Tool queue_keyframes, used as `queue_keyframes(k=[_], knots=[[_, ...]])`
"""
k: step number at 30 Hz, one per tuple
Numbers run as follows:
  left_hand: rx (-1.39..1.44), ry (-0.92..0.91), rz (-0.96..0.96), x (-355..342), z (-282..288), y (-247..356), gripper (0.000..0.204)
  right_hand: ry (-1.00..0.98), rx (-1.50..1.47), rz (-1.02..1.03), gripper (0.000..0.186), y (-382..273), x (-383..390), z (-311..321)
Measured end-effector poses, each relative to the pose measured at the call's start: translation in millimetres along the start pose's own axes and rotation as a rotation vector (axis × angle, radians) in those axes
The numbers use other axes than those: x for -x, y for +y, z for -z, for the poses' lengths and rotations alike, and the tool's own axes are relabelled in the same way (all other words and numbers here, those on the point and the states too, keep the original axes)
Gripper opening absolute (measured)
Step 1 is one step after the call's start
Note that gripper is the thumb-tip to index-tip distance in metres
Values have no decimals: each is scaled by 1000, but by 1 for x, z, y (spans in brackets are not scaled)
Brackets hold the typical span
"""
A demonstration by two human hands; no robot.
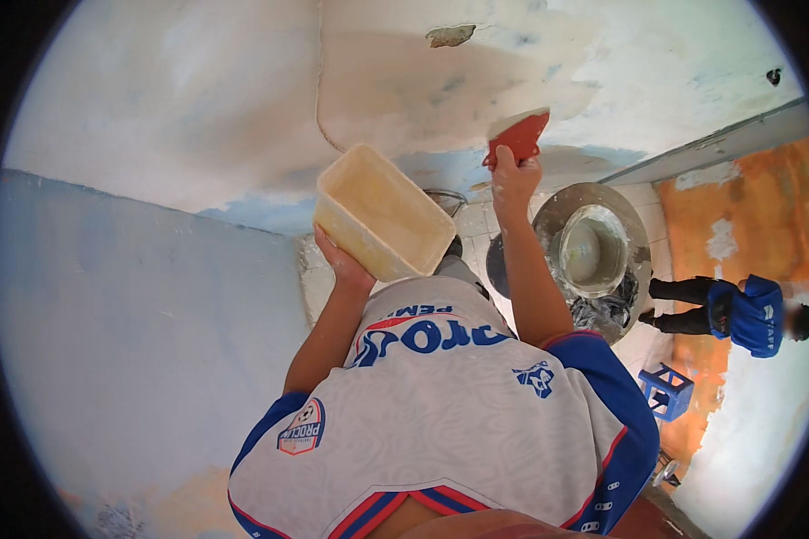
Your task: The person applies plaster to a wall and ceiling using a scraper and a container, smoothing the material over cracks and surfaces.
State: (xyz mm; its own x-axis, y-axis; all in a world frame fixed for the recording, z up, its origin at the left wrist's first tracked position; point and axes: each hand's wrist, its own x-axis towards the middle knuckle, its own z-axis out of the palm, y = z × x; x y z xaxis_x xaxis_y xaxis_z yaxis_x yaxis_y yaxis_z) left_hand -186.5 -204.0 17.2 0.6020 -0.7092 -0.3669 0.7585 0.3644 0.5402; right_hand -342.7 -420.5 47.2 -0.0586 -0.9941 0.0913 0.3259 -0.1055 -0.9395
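Observation:
My left hand [337, 259] grips the side of a rectangular, pale yellow plastic tub [386, 207], tilted, with off-white residue inside. My right hand [514, 180] is closed on a red scraper [521, 135], raised at the patchy white and blue wall [377, 81] in front of me; whether its pale edge touches the wall I cannot tell. The wall has a thin crack running down to behind the tub and a chipped patch [449, 36] higher up.
Below at right, a large round basin [636, 247] holds a pale bucket [589, 247] and dark plastic. A person in a blue shirt [746, 314] stands by the orange wall [719, 198], near a blue stool [674, 395]. A pale blue wall [135, 314] is at my left.

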Motion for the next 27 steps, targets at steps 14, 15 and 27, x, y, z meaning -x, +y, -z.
queue_keyframes(k=[14,15,27], knots=[[10,38,-262,41,44,46,73,-154,810,788,21,100,-44,-104],[2,62,-296,44,48,47,74,-241,779,802,23,113,-36,-109],[30,74,-277,67,89,58,71,202,905,871,21,77,-41,-51]])
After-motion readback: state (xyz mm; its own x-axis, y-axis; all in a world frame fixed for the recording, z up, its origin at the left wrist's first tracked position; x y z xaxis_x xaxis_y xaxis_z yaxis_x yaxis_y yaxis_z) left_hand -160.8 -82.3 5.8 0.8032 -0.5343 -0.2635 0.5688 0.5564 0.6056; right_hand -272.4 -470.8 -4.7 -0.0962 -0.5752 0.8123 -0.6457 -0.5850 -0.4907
